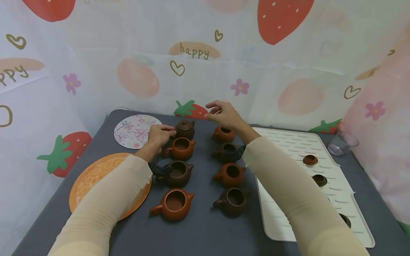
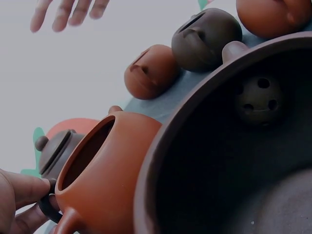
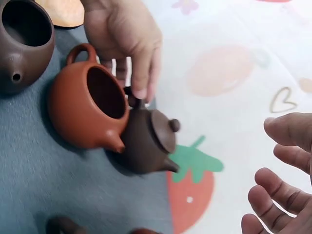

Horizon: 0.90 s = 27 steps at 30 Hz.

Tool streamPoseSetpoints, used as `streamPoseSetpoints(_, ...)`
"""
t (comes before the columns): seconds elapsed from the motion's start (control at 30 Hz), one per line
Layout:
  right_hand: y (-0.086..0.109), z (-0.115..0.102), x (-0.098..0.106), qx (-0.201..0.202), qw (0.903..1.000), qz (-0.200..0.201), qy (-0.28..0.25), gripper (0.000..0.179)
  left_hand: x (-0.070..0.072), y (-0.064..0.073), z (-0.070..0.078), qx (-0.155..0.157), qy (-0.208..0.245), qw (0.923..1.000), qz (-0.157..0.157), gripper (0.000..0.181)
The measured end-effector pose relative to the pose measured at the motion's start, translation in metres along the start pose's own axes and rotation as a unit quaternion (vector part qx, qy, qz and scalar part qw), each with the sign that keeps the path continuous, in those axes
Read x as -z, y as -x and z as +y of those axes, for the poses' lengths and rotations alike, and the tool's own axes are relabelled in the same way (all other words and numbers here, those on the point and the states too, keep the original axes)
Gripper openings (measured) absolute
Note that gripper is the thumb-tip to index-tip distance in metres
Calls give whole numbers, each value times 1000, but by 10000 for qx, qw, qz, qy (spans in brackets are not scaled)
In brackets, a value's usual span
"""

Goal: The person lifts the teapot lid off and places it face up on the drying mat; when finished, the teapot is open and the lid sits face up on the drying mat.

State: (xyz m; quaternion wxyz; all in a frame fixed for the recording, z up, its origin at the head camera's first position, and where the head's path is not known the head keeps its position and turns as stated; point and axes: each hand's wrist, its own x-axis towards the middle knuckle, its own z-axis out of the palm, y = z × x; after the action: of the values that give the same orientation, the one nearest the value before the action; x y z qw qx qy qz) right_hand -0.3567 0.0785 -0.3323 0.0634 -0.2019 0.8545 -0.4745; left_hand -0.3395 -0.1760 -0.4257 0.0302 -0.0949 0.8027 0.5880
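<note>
At the back of the left row stands a dark brown teapot (image 1: 184, 131) with its lid on. My left hand (image 1: 158, 137) pinches its handle (image 2: 48, 208) between thumb and fingers. Just in front of it sits a lidless reddish-brown teapot (image 1: 182, 149), overlapping it in the right wrist view. Over the back of the right row, my right hand (image 1: 225, 113) is raised with its fingers spread and loosely bent, holding nothing. Below that hand is another lidless reddish-brown teapot (image 1: 224, 134), partly hidden by the forearm.
More lidless teapots fill both rows, such as a dark one (image 1: 235, 202) at front right. On the right, a white ridged tray (image 1: 275, 213) bears several small lids, including a brown lid (image 1: 310, 160). A clear cup (image 1: 342, 143) stands beyond it. An orange round mat (image 1: 93, 174) and a floral round mat (image 1: 136, 129) lie left.
</note>
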Motion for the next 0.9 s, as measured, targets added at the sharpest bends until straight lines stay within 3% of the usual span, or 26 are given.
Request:
streamPoseSetpoints(0.3,-21,6,-41,17,9999,90,96,37,6,-2,3,-78,-103,9999,70,23)
streamPoseSetpoints(0.57,-36,8,-68,-202,9990,236,316,35,7,-2,6,-56,-177,9998,86,21)
streamPoseSetpoints(0.73,-44,10,-85,-260,9967,137,761,35,5,-2,3,-77,-277,9994,190,20)
streamPoseSetpoints(0.9,-47,16,-96,-582,9924,218,1067,40,0,-1,3,-30,-407,9989,221,19)
